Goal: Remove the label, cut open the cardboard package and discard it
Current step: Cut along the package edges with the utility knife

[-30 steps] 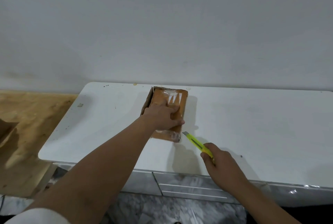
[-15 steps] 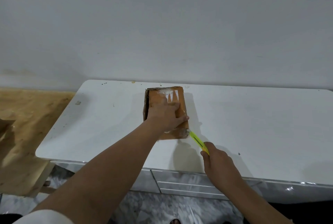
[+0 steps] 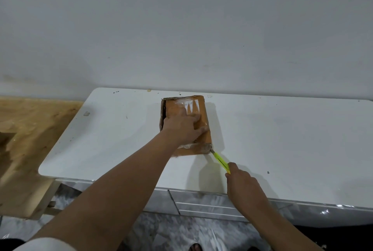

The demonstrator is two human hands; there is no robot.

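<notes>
Cardboard, brown and wrapped in clear tape, makes up the one box lying flat toward the back of the white table. One left hand presses down on its lid, fingers spread flat, most likely to keep the box from sliding under the blade. One right hand is closed around a yellow knife, whose tip touches the near right corner, where the tape bunches up; that looks like the start of a cut along the seam. I cannot make out a label on the box
</notes>
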